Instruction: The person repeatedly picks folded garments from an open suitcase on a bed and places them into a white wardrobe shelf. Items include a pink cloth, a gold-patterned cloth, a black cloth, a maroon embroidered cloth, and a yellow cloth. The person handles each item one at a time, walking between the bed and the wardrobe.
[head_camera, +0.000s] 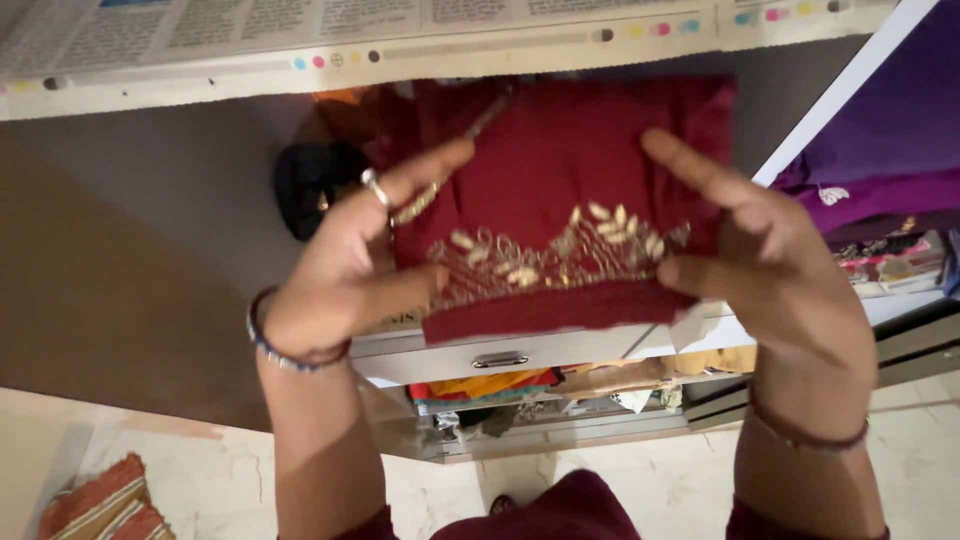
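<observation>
Both hands, left hand (345, 270) and right hand (760, 260), pinch the folded maroon cloth (570, 190) by its side edges above the shelf's (150, 230) front edge; an even, level grip should keep the fold tidy.

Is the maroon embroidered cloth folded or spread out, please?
Folded: the maroon cloth is a compact rectangle held between left hand and right hand.

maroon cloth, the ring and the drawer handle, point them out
maroon cloth (560, 150), head view, on its plain upper part
ring (371, 182), head view, on the band around a left-hand finger
drawer handle (500, 359), head view, on the metal pull's middle
</observation>
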